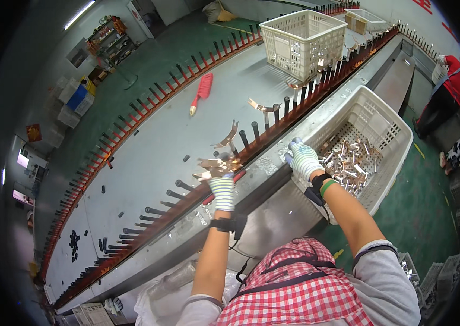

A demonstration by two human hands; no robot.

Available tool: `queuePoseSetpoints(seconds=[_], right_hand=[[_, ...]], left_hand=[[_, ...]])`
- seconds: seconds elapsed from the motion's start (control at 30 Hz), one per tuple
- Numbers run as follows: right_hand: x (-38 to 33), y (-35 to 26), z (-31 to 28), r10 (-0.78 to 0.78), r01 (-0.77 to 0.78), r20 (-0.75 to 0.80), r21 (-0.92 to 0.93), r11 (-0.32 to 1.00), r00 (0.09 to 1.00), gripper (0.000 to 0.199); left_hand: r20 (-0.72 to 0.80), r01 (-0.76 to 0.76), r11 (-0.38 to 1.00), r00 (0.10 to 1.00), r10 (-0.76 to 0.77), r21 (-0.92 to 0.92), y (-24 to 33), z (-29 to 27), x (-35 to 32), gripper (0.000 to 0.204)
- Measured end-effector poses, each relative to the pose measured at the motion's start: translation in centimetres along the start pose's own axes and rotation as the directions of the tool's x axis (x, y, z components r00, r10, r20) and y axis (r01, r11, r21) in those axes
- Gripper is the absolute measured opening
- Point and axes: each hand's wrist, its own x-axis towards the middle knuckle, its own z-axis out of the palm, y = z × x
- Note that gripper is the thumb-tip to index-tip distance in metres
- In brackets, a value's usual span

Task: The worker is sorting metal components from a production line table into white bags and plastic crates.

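My left hand [221, 194], in a striped glove, is closed around a bunch of bent copper-coloured metal pieces [220, 164] above the conveyor's near edge. Black upright pegs line that edge, and a red-handled tool [239, 175] lies just beside the hand. More bent metal pieces [229, 136] sit on or against the pegs farther along. My right hand [304, 161], gloved alike, is at the left rim of a white plastic crate [395, 120], fingers curled over it. Many small shiny metal parts [352, 163] lie in that crate.
A taller white basket [303, 46] stands on the grey conveyor top, with a red brush [201, 93] to its left. Loose black peg caps [73, 244] lie at the left. A person in red [449, 87] works at the far right. Filled crates [436, 282] stand at lower right.
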Motion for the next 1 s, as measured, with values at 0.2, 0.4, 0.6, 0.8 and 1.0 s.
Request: queuePoseSetpoints(seconds=[0.2,0.4,0.6,0.8,1.0], right_hand=[[-0.6,2.2,-0.3,0.038,-0.038,0.006,0.003,0.999,0.999,0.028],[0.2,0.6,-0.6,-0.008,0.007,0.048,0.011,1.000,0.999,0.029],[-0.3,3.8,-1.2,0.045,-0.045,0.007,-0.011,0.999,0.999,0.029],[0.1,2.7,-1.2,0.027,-0.028,0.022,0.020,0.999,0.999,0.027],[0.0,2.7,-1.6,-0.006,0.007,-0.002,0.051,0.999,1.000,0.026]], left_hand=[[0.075,0.399,0.502,0.834,-0.547,-0.767,6.7,-1.0,3.0,0.042],[0.032,0.412,0.808,0.897,-0.441,-0.422,-2.6,4.5,2.9,0.021],[-0.091,0.222,0.974,0.972,-0.217,0.053,1.5,0.3,2.6,0.018],[-0.020,0.239,0.663,0.933,-0.358,-0.709,6.2,-2.6,4.1,0.024],[0.342,0.525,0.439,0.835,-0.430,-0.729,7.6,-3.3,4.5,0.028]])
